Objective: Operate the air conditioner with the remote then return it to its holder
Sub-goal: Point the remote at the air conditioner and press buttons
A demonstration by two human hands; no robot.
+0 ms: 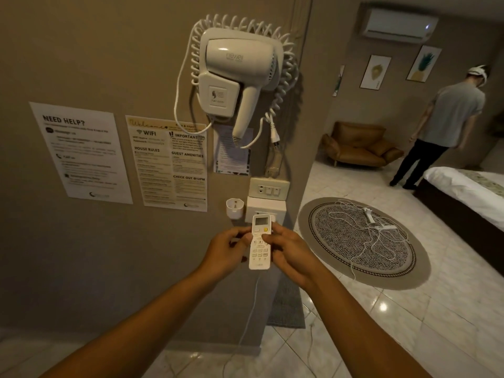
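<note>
Held one long white plastic remote [260, 241] upright with two hands: left hand [226, 252] pinched its left edge, right hand [289, 252] wrapped its right side, thumb on the buttons. Saw one small white cup-shaped holder [234, 208] just above-left on the wall, one white air conditioner [399, 25] far off, high up.

A wall notice [81, 151] at nine o'clock reads "NEED HELP?"; the sheet [169, 165] beside it lists "WIFI", "IMPORTANT", "HOUSE RULES", "GUEST AMENITIES", "CHECK OUT @12PM". Smaller print is illegible.
</note>
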